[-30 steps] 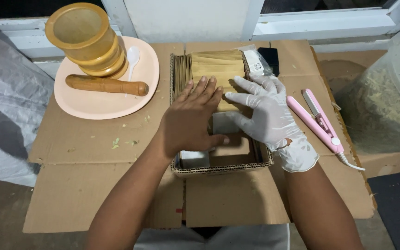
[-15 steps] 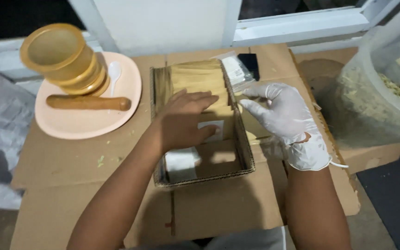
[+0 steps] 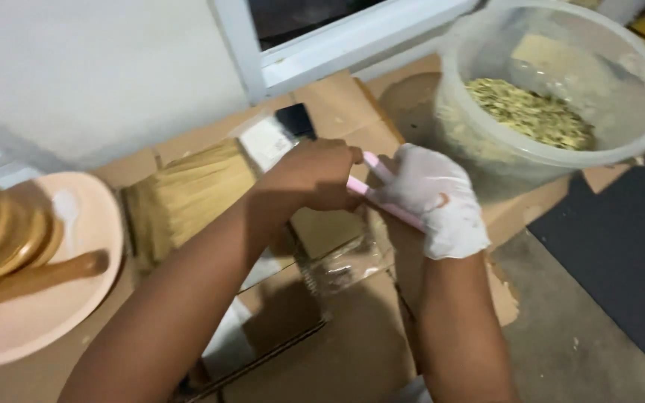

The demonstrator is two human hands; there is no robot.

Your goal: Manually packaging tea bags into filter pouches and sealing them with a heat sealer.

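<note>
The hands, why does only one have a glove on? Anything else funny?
Only the right hand wears a white glove; the left hand is bare. Both grip a pink tool. The cardboard edge beside them looks torn.

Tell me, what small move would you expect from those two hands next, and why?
Probably closing the pink clamp-like tool on the clear plastic bag just below it. Both the bare left hand and the gloved right hand grip the tool, its two pink arms look parted, and the bag's top sits right under the hands.
</note>
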